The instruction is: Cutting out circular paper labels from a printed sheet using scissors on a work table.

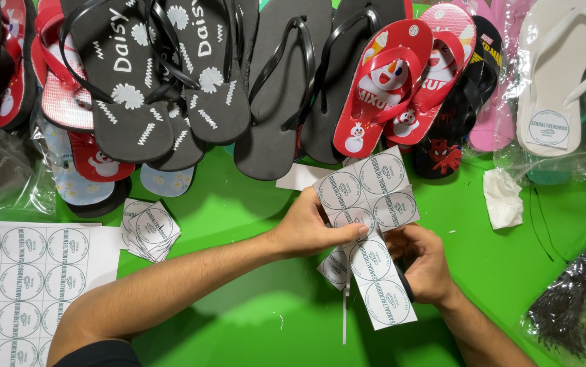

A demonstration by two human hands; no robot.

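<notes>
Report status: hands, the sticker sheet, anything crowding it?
Left hand and right hand both pinch the sticker sheet above the green table. Flip-flops lie beyond, apart from it.

Black flip-flops (pixel 136 81), red pair (pixel 395 81) (snowman print), crumpled tissue (pixel 502 197).

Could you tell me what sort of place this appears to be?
Probably a small workshop or packing table for flip-flop sandals. Rows of flip-flops lie along a green table, a sheet of round labels sits at one side, and both hands, left hand and right hand, hold a cut piece of labels.
</notes>
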